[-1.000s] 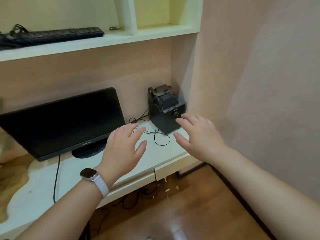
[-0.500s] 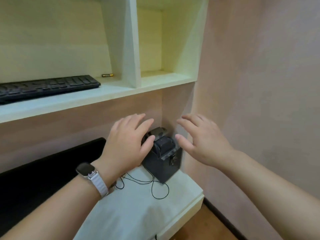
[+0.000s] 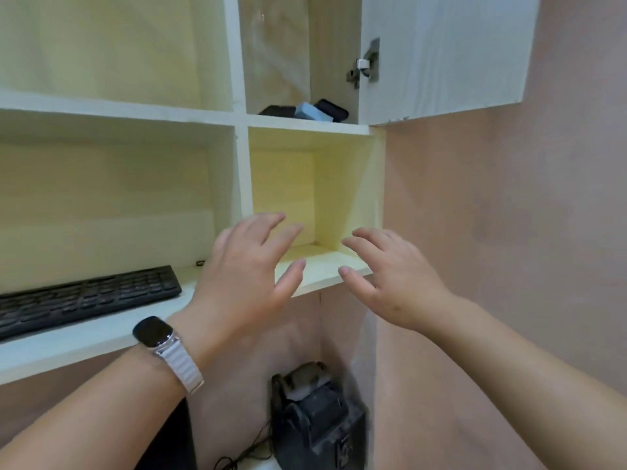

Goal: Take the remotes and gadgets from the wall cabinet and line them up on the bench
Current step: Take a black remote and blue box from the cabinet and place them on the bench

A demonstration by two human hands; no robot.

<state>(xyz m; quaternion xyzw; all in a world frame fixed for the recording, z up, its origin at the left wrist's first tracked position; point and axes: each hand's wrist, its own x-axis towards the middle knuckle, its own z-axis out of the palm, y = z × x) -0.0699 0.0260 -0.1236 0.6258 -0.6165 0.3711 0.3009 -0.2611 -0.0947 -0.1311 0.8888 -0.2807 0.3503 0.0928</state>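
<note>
While both hands hang in the air with nothing in them, the left hand (image 3: pixel 244 276) spreads its fingers wide in front of the lower cubby (image 3: pixel 305 205) of the wall cabinet, and the right hand (image 3: pixel 393 276) does the same just beside it, fingers loosely fanned and thumb apart. A watch (image 3: pixel 154 332) with a pale band sits on the left wrist.

Well above both hands, in the upper compartment behind the open cabinet door (image 3: pixel 441 52), lie the gadgets: a dark flat remote (image 3: pixel 276 110) at the left, a light blue device (image 3: pixel 310 111) in the middle, and a black gadget (image 3: pixel 334 110) leaning against it at the right. They rest close together on that shelf, touching or nearly so; their details are too small to tell.

Left of the left hand, on the long open shelf, a black keyboard (image 3: pixel 84 296) lies flat, and a small dark object (image 3: pixel 200 263) sits beyond it near the back wall. Below both hands, a dark box-shaped device (image 3: pixel 315 422) stands in the corner, with thin black cables (image 3: pixel 241 457) trailing from its left.
</note>
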